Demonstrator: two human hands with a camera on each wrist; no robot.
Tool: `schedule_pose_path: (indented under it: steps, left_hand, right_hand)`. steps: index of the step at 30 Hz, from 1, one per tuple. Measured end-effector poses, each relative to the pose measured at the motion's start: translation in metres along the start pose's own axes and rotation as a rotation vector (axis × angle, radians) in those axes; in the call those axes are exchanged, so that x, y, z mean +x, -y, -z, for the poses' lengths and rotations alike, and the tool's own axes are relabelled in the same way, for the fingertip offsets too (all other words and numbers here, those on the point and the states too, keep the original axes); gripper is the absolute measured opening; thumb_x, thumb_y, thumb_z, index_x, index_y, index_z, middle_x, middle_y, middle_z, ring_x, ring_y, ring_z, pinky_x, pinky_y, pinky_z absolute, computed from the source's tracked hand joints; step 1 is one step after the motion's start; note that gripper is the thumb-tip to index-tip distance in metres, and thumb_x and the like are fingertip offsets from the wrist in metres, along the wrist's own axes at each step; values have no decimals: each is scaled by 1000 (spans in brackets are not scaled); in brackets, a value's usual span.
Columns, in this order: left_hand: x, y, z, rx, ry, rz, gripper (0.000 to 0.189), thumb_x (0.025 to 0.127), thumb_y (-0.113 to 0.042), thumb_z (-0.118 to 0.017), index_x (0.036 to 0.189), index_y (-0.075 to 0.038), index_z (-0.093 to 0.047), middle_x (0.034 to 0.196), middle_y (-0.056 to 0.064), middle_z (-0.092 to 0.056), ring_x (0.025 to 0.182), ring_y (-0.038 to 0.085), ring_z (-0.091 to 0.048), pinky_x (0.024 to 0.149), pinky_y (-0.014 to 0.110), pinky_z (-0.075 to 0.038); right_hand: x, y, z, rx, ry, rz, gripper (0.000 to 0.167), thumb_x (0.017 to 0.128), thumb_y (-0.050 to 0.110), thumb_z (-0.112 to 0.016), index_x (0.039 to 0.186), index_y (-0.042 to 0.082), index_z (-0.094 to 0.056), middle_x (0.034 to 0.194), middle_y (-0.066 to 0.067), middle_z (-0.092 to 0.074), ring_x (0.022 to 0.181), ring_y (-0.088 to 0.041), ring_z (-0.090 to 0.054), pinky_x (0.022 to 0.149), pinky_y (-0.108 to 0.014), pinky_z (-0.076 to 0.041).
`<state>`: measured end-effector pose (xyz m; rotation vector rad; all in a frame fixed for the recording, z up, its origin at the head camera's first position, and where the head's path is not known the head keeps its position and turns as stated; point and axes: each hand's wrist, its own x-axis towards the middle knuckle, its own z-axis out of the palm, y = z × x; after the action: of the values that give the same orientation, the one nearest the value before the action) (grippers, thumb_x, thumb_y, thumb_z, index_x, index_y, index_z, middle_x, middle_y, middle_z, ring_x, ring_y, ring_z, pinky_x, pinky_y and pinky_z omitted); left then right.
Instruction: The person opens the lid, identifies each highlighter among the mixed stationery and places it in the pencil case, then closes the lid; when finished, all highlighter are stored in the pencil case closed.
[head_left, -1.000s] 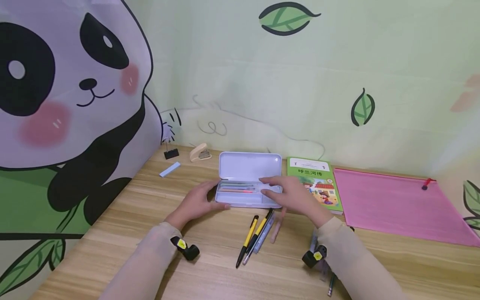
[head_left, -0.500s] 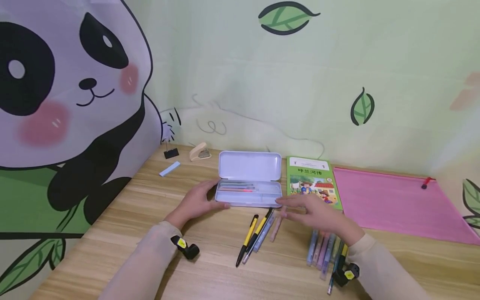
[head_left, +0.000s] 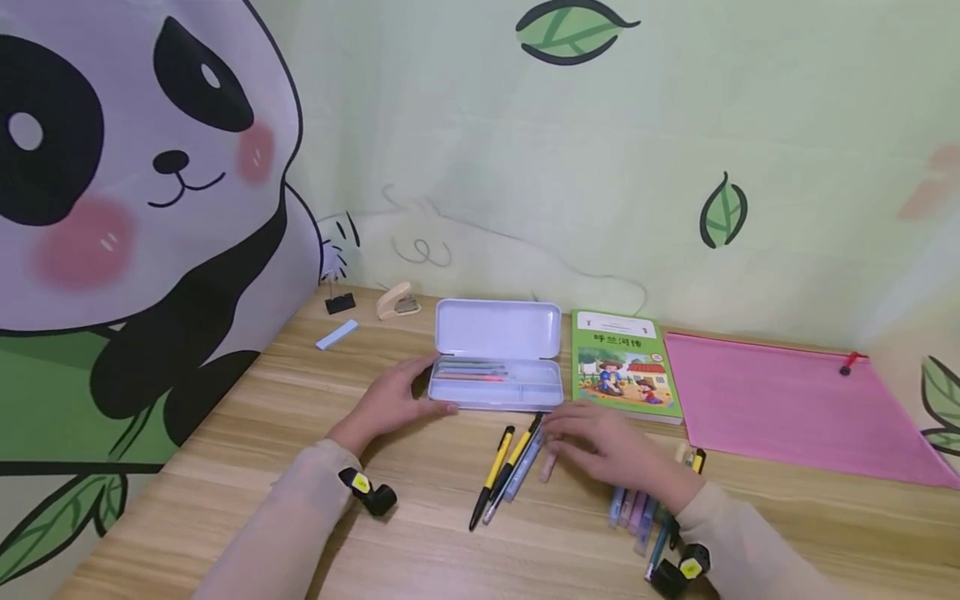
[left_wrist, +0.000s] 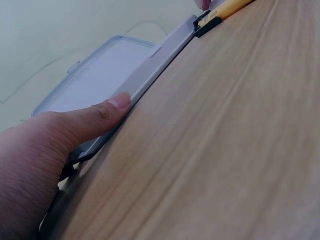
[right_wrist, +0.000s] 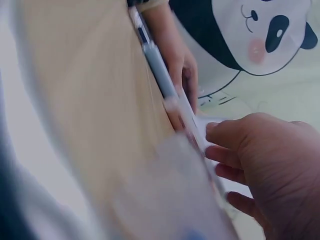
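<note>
I watch the left hand [head_left: 386, 408] hold the left end of the pencil case [head_left: 540, 395], thumb along the front edge and fingers round the corner, most of them hidden. I take that grip as a brace, so the light case doesn't slide on the tabletop [head_left: 420, 542]. The case's lid leans up at the back, which leaves the tray facing the person; a few slim pens [head_left: 471, 375] lie lengthwise in its long compartment.

The right hand [head_left: 611, 446] hovers just off the case's front right corner, fingers half bent and slightly apart, over the upper end of a pale pink pen [head_left: 548, 468]. I see nothing held there, and I can't tell whether a fingertip touches the pen. Yellow-and-black pens [head_left: 492, 479] and a blue pen [head_left: 523, 471] lie in front of the case, probably there for easy reach.

A pen bundle [head_left: 632, 510] sits farther forward and right of the case, partly under the right forearm. The book [head_left: 630, 362] is just right of the case, seemingly out of the hands' way.
</note>
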<state>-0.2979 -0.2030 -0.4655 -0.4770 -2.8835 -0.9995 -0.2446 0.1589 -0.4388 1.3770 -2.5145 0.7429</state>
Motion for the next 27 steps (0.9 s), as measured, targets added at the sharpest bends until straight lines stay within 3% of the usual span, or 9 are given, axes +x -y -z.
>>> schedule_pose_path:
  steps: [6,13,21,27]
  left_hand:
    - [0,-2,1,7,3,1,106,73,-72,-76,156,-18,-39,156,7,-43,144,31,-37,118,52,-29]
    - [-1,-1,2,10,5,5,106,72,-74,-75,156,-18,-39,156,8,-43,144,31,-38,118,52,-30]
    - [2,-2,4,22,-9,-16,105,73,-73,-75,155,-17,-41,154,9,-45,142,31,-40,118,52,-30]
    - [2,0,2,33,7,-5,108,71,-75,-74,155,-16,-41,155,9,-45,143,31,-39,118,51,-30]
  right_hand:
    - [0,1,-16,2,-107,58,16,93,14,-73,108,12,-75,118,-3,-69,115,-18,-62,100,-41,-53]
    - [0,0,-19,-3,-146,20,18,89,6,-73,106,11,-75,113,-2,-68,109,-17,-63,96,-40,-54]
    - [-2,-7,-9,70,14,-14,23,89,10,-73,109,19,-72,111,8,-61,89,-7,-52,74,-26,-51]
    - [-8,-16,-4,155,96,-29,15,92,20,-74,105,26,-70,107,13,-61,85,-8,-52,71,-25,-50]
